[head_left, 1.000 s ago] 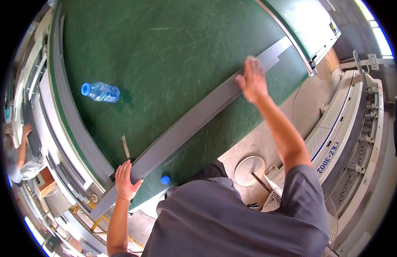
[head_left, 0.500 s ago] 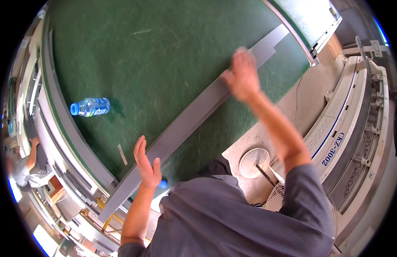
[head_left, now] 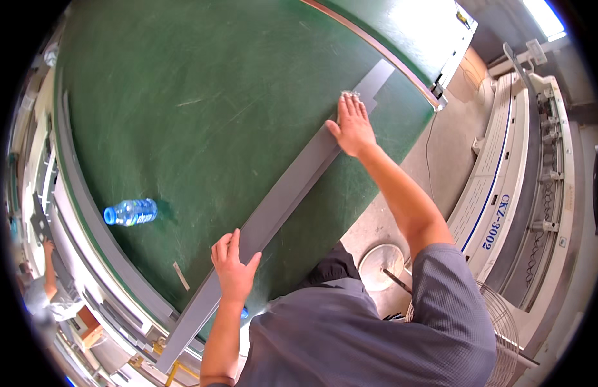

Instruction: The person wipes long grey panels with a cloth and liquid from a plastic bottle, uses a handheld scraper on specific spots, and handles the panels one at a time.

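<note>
A long grey strip [head_left: 297, 173], bent or stepped along its length, lies diagonally across a green tabletop [head_left: 202, 148]. Its near-left end juts past the table edge. My right hand [head_left: 355, 129] is pressed flat on the far part of the strip, fingers stretched and close together. A crumpled whitish wad [head_left: 352, 95] shows at its fingertips, mostly hidden under the palm; its material is unclear. Toward the near end, my left hand [head_left: 234, 267] rests at the strip with thumb and fingers apart, gripping nothing that I can see.
A blue-capped plastic bottle [head_left: 132, 212] lies at left on the table. Near it are a small pale sliver [head_left: 181, 276] and a grey strip [head_left: 92, 213] along the left edge. A long white machine [head_left: 489, 187] stands at right. Another person [head_left: 44, 290] is at far left.
My right hand has shifted slightly down the strip and is no longer blurred. My left hand has turned more palm-down onto the strip. The whole view has swung.
</note>
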`<state>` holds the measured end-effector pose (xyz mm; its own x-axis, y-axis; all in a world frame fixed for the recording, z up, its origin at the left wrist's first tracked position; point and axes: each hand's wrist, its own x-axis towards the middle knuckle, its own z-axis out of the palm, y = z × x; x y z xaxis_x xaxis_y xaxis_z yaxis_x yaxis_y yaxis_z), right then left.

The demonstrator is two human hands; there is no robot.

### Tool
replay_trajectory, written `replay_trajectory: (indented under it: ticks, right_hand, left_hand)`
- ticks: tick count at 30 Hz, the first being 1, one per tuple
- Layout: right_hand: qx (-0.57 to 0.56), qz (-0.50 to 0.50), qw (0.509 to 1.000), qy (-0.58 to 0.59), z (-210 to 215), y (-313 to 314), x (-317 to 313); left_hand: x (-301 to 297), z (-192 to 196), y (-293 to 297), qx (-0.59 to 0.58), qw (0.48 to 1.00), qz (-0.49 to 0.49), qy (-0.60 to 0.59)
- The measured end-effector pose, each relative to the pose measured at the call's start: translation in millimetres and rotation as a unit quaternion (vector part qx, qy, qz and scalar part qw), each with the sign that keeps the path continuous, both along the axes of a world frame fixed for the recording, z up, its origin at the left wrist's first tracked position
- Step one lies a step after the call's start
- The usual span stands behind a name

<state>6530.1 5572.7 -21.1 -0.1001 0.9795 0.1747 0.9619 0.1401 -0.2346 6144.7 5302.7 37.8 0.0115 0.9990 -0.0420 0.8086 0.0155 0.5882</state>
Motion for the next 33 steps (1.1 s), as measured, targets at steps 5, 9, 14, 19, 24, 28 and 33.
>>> replay_trajectory:
  ticks: [5,9,14,19,24,28,33]
  right_hand:
    - [-0.128,0.328,0.927,0.129,16,-122,-122]
    - [-0.091,0.265,0.958,0.065,10,-13,-25]
    - [-0.024,0.015,0.999,0.018,-17,146,125]
    - [-0.097,0.205,0.972,0.053,7,69,58]
    - [-0.084,0.016,0.994,0.07,4,139,123]
    - [-0.13,0.179,0.969,0.113,-5,22,38]
    - [-0.083,0.038,0.995,0.025,7,103,104]
  left_hand:
    - [23,-39,26,-0.022,0.997,0.016,0.07]
    - [19,-39,21,-0.039,0.994,0.013,0.098]
    - [19,-55,30,-0.004,0.985,-0.032,0.168]
    - [25,-60,22,-0.019,0.981,-0.036,0.189]
    - [21,-59,27,-0.034,0.98,-0.039,0.193]
    - [25,-64,27,-0.033,0.982,-0.033,0.184]
    - [23,-62,31,-0.031,0.983,-0.038,0.179]
